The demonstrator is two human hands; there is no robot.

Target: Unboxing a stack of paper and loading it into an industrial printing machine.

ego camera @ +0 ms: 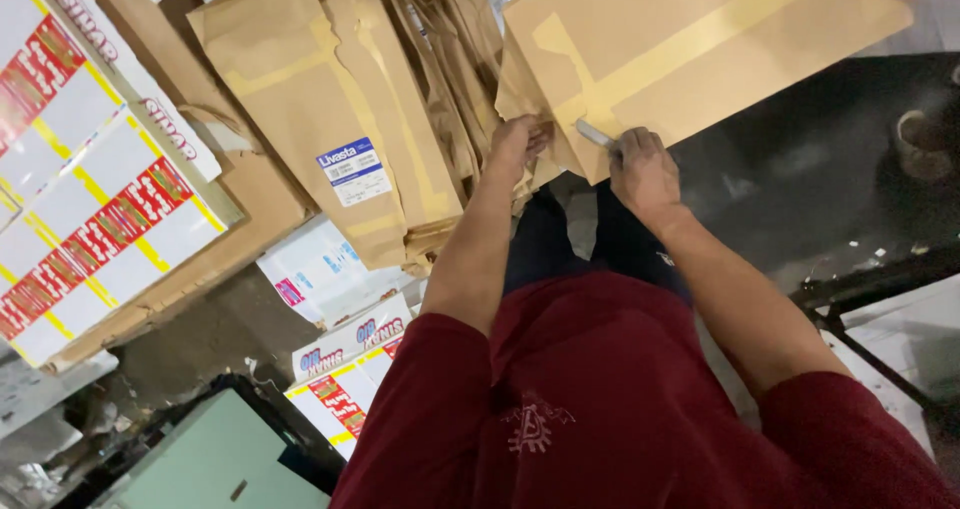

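Red-shirted torso and sleeves fill the bottom of the frame, nearest the lens, as a person bends over wrapped paper stock on a dark floor. At far left, flattened printed cartons (75, 199) in white, red and yellow lie fanned out, with smaller printed sheets (335, 369) at lower centre. Above centre, a stack of brown paper-wrapped bundles (330, 119) leans together, one bearing a blue-and-white label (353, 171). Left hand (518, 141), at upper centre, is closed on the crumpled lower corner of the large brown-wrapped parcel (700, 49) that spans the upper right, sealed with pale tape strips. Right hand (643, 169), just beside it, is wrapped around a slim grey blade-like tool (594, 134) whose tip rests against the parcel's edge near the tape. The parcel looks flat, stiff and probably heavy for its bulk, its kraft wrap thin, smooth and liable to tear; the folded corner and taped edges seem the surest places to grip, with a steadying hand kept clear of the blade. A tape roll (915, 129) sits at far right on the floor.
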